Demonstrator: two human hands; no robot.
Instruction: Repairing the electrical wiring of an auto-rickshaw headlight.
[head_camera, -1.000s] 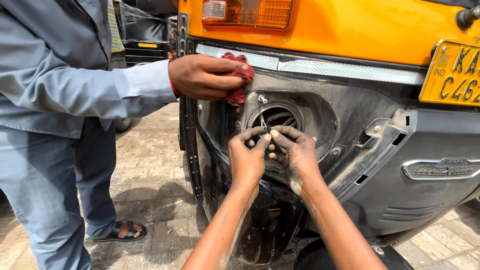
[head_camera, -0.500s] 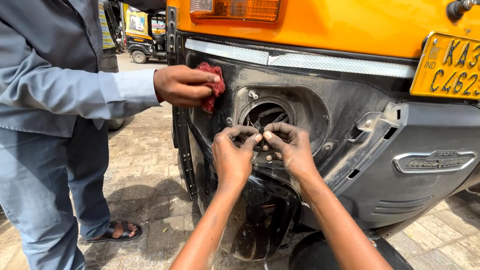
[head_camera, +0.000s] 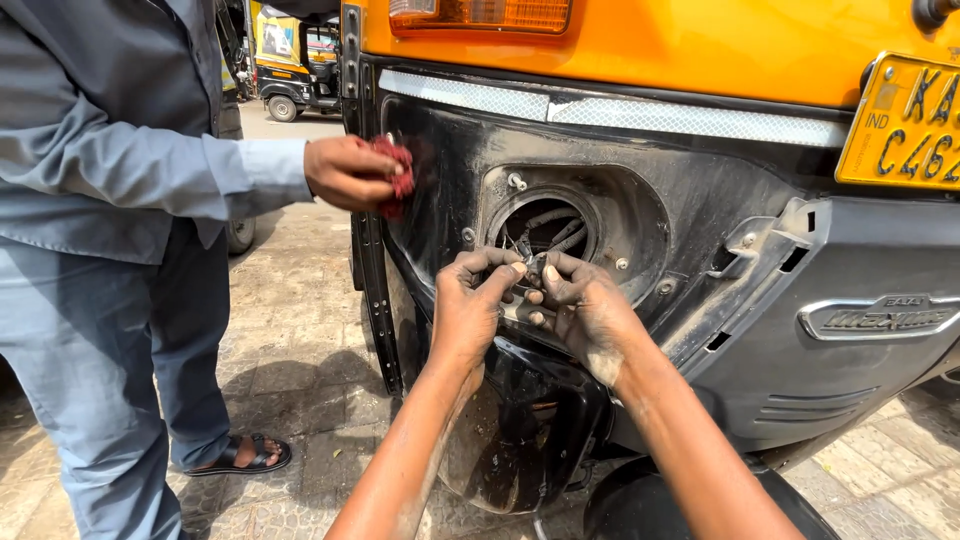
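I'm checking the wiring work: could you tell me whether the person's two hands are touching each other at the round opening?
Touching: the head view shows the left hand and right hand with fingertips meeting over the wires.

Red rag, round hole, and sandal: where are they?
Red rag (head_camera: 398, 172), head view, its top edge above the co-worker's fingers.
Round hole (head_camera: 548, 226), head view, its dark middle with wires.
Sandal (head_camera: 243, 457), head view, its black strap.

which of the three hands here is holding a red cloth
The other person's hand, reaching in from the grey sleeve, grips the red cloth. The wearer's left hand and right hand hold wires.
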